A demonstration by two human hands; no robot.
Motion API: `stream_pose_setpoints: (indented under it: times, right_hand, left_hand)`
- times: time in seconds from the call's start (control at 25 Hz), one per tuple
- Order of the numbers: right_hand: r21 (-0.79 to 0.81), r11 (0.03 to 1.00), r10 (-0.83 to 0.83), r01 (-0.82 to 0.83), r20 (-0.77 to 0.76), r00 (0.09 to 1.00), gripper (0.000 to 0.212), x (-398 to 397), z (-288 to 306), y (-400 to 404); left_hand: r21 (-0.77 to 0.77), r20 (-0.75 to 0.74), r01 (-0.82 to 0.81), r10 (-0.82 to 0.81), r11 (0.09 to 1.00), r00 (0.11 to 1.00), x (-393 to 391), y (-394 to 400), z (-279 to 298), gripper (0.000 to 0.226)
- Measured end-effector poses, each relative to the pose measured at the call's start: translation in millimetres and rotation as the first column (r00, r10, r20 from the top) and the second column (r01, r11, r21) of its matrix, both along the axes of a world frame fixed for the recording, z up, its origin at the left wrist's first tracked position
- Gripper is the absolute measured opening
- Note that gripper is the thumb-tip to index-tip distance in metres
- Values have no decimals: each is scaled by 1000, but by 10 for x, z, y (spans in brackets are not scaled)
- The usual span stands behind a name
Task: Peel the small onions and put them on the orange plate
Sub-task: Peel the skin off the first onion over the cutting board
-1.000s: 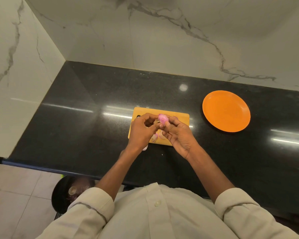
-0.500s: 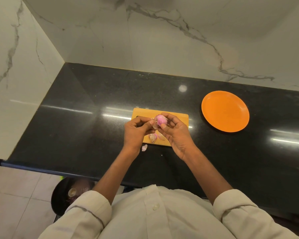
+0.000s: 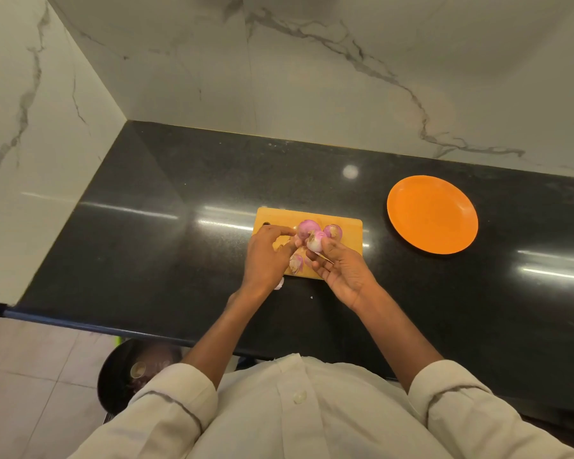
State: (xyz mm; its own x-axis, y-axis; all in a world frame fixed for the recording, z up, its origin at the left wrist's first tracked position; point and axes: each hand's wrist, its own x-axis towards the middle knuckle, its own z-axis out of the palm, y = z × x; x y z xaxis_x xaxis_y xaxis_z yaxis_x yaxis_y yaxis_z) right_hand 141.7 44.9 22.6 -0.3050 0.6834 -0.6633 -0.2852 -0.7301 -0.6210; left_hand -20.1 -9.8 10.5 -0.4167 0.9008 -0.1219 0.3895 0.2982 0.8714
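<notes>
Both forearms reach forward from rolled pale sleeves and converge over the yellow cutting board [image 3: 348, 226] on the black countertop [image 3: 179, 243]. The right hand [image 3: 343, 271] is turned palm-up and slightly inward, its fingers curled; thumb and fingertips pinch a small onion [image 3: 316, 241] at the hand's far end, above the board. The onion's brownish end faces up toward the camera; its long axis cannot be judged, as it appears roundish. A thin sliver lies across the right hand's fingers, but what it is cannot be told.

The left hand [image 3: 265, 260] is held back-up, fingers bent, index finger extended toward the held onion, with the thumb tip close beside it. Whether it actually grips skin cannot be determined.

Two more onions lie on the board just beyond the hands: one purple onion [image 3: 307, 226] and another [image 3: 333, 230] to its right. A peel fragment [image 3: 295, 263] lies on the board between the two hands. The orange plate [image 3: 432, 214] sits on the countertop well apart, to the right of the board.
</notes>
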Motion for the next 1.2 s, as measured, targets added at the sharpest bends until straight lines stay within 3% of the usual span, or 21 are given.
stream_pose_setpoints:
  times: [0.12, 0.2, 0.52, 0.8, 1.04, 1.2]
  right_hand:
    - [36, 999, 36, -36, 1, 999, 16, -12, 51, -5]
    - [69, 995, 79, -79, 5, 997, 19, -35, 82, -19]
    - [41, 998, 57, -56, -1, 998, 24, -95, 140, 8]
    - [57, 998, 14, -16, 28, 1000, 27, -74, 120, 12]
    - [221, 971, 59, -89, 139, 989, 37, -38, 193, 43]
    - [228, 971, 37, -68, 137, 990, 18, -20, 234, 22]
  left_hand:
    - [45, 197, 116, -123, 992, 973, 24, 30, 50, 33]
    - [67, 218, 176, -187, 982, 958, 54, 27, 48, 36]
    - [183, 50, 116, -127, 976, 991, 135, 89, 53, 21]
    - [60, -116, 314, -306, 947, 945, 63, 99, 133, 26]
    - [61, -258, 231, -208, 971, 943, 202, 82, 287, 30]
    - [82, -223, 176, -154, 981, 963, 278, 81, 271, 21]
